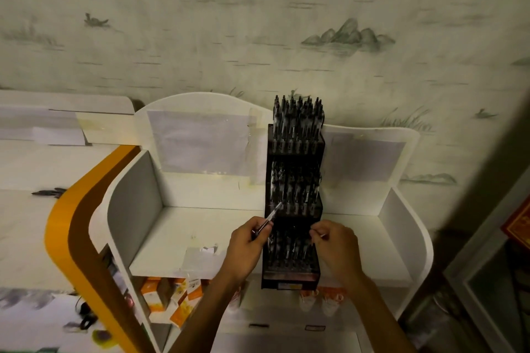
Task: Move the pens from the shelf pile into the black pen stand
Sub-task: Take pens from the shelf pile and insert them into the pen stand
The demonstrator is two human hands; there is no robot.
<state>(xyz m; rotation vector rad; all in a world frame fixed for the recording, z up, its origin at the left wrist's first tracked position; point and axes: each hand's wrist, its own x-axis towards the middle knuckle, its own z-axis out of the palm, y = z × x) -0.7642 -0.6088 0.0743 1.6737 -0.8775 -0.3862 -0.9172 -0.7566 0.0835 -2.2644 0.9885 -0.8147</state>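
My left hand (246,241), fingers clamped on a pen (268,219) angled tip-up-right toward the black pen stand (292,272) on the white shelf (200,226), w/ right hand (334,241) pinched at the stand's front tier, contents unclear.

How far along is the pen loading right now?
Mostly done, it seems: the black pen stand has pens in all visible tiers. In hand: the left hand holds one pen angled toward the stand; the right hand pinches something small. Left: a few dark pens lie on the neighbouring shelf.
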